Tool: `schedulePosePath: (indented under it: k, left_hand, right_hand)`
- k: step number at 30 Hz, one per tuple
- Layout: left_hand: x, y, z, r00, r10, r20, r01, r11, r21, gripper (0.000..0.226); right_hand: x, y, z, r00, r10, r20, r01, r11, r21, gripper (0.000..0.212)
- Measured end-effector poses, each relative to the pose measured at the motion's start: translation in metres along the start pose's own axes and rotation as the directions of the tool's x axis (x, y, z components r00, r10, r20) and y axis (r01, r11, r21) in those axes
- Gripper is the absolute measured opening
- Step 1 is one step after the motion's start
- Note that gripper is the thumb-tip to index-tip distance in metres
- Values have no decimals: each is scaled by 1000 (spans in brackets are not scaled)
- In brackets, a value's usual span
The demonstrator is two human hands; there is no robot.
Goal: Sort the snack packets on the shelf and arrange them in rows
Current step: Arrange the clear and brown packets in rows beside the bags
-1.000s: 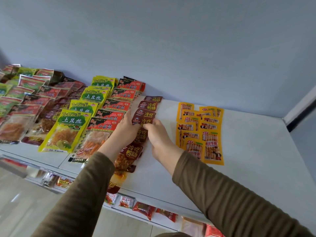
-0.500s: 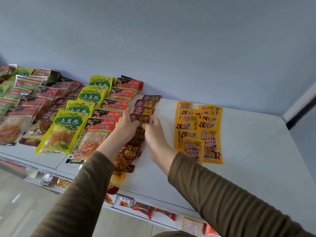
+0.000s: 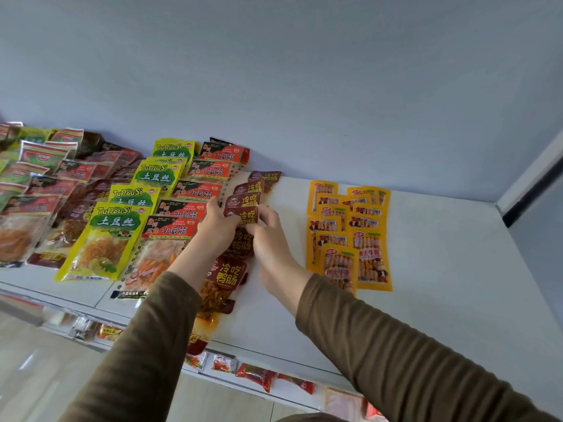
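A row of dark red snack packets (image 3: 243,205) runs from the back wall toward the front edge of the white shelf (image 3: 441,269). My left hand (image 3: 217,228) and my right hand (image 3: 269,236) both pinch one dark red packet (image 3: 247,215) in the middle of that row, left hand at its left edge, right hand at its lower right. More dark red packets (image 3: 227,277) lie below my hands, partly hidden by my wrists. Left of this row lie a row of red-and-black packets (image 3: 195,193) and a row of yellow-green packets (image 3: 122,217).
Orange packets (image 3: 347,233) lie in two overlapping columns to the right of my hands. Mixed green and red packets (image 3: 36,184) crowd the far left. A lower shelf with small red packets (image 3: 256,376) shows under the front edge. The wall stands right behind the rows.
Both hands have moved a little farther back along the dark red row, keeping hold of the packet between them. The view has shifted slightly.
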State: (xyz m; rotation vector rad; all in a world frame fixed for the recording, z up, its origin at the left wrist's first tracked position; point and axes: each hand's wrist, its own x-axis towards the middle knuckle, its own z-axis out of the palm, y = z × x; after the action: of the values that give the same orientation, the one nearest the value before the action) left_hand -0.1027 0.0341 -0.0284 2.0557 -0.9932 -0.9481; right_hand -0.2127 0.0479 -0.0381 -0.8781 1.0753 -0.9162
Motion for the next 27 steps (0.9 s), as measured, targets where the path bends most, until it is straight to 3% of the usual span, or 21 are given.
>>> schedulePosePath:
  k: [7,14,20,27]
  left_hand:
    - [-6,-7,4,1000,31,6,-30,997,-74,78]
    - [-2,4,6,999,49,1,-49,997,-53,77]
    - [-2,6,6,988,150,-36,-151,988,-40,71]
    - [-3,-20,-2,986,131,-99,-147,974,-173,72]
  right_hand:
    - [-8,10,5,973,-229,29,231,954,-192,51]
    - [-3,8,-1,991,-121,-53,115,988,-102,40]
    - [-3,2,4,981,-175,-82,160,973,-166,43]
    - [-19,18,6,954,-261,148,298,871,-391,56]
